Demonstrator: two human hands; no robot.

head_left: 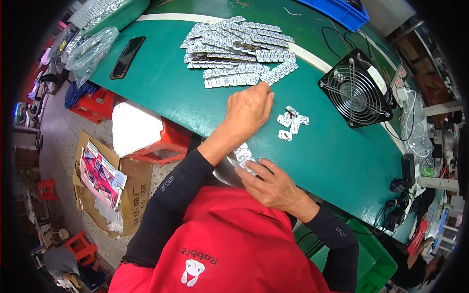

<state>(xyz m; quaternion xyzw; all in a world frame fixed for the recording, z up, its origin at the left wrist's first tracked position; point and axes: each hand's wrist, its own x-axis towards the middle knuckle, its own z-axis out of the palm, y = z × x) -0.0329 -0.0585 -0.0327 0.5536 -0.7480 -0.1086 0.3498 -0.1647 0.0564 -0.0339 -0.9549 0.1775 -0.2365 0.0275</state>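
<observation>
My left hand [246,111] is closed, with its fingertips at the near end of a slanted white strip [279,73] of small joined pieces with dark markings. That strip lies at the front of a pile of similar strips [232,43]. My right hand [274,186] is low at the table's near edge, fingers apart. Its fingertips touch the lower end of another white strip [243,155], partly hidden under them. Beneath this strip shows a shiny metal container [225,172], mostly covered by my arms. Several loose white pieces [293,121] lie right of my left hand.
On the green table [332,156] are a black fan [356,90] at the right and a phone [127,57] at the left. Cables and a power strip [399,78] line the right side. A red stool [166,144] and an opened cardboard box [132,195] stand at the left.
</observation>
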